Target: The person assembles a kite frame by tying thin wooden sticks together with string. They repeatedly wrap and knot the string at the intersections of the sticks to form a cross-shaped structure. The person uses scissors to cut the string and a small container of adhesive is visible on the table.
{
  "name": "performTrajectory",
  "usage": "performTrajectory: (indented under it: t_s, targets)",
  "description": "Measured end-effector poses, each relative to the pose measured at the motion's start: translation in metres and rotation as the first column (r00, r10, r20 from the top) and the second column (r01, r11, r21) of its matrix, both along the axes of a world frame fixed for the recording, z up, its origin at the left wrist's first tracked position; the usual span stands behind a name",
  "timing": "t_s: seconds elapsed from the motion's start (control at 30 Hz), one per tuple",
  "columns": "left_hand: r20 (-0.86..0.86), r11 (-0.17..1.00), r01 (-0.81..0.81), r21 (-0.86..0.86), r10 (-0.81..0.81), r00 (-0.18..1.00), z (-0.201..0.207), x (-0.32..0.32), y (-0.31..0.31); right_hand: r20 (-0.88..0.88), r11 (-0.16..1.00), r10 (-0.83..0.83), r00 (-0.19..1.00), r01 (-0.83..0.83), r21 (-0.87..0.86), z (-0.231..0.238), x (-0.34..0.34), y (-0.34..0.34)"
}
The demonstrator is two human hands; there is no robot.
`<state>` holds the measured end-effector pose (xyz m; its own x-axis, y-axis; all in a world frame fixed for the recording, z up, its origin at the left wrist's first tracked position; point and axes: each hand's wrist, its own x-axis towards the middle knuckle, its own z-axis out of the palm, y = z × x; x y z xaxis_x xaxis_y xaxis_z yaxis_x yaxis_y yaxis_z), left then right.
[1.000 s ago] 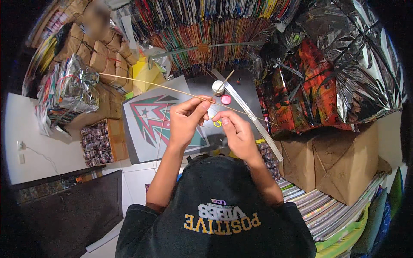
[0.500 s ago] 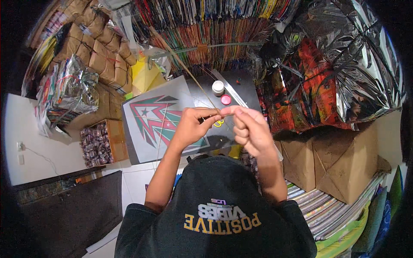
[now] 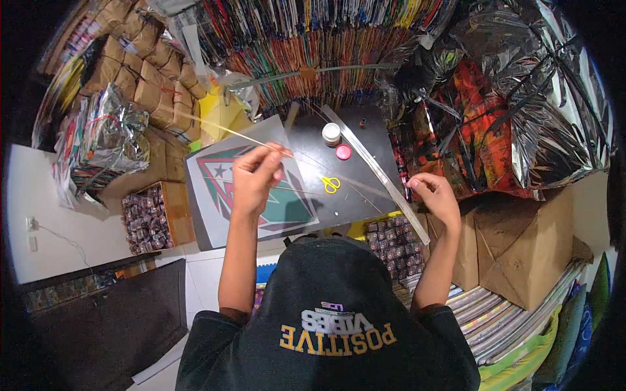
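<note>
One thin stick (image 3: pixel 222 129) is pinched between the thumb and fingertips of the left hand (image 3: pixel 255 174), raised over the kite sheet (image 3: pixel 225 189) at the left end of the desk (image 3: pixel 339 195); the stick slants up and left from the fingers, past the desk's left edge. The right hand (image 3: pixel 433 195) is held at the desk's right edge, well apart from the left, its fingers curled as if pinching; whether anything is gripped there cannot be told. A faint line, possibly thread, is seen running between the two hands, but it is too fine to be sure of.

On the desk are counted one pair of yellow scissors (image 3: pixel 330 184) near the middle, one white jar (image 3: pixel 332 133) and one pink lid (image 3: pixel 343 152) just beside each other toward the far edge, and one long ruler (image 3: pixel 378 173) lying diagonally along the right side. One box of small packets (image 3: pixel 394 244) sits below the near right corner.
</note>
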<state>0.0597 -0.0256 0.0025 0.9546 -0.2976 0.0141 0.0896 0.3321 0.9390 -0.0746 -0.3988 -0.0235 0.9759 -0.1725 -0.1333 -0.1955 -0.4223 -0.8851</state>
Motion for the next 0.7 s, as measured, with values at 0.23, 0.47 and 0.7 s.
performTrajectory:
  t_s: [0.23,0.47,0.7]
  targets:
    - [-0.073,0.976,-0.180,-0.124,0.172,0.982,0.005,0.008,-0.007,-0.072,0.913,0.090,0.993,-0.111,-0.393,-0.056,-0.016,0.024]
    - [-0.040,0.999,-0.018,-0.045,0.016,0.999,0.013,-0.016,-0.055,0.418,0.998,-0.027,0.908,0.001,0.062,-0.005,0.035,0.135]
    - [-0.035,1.000,-0.026,-0.009,0.025,0.999,0.012,-0.016,-0.065,0.326,0.946,-0.024,0.945,-0.084,0.314,0.019,0.031,0.161]
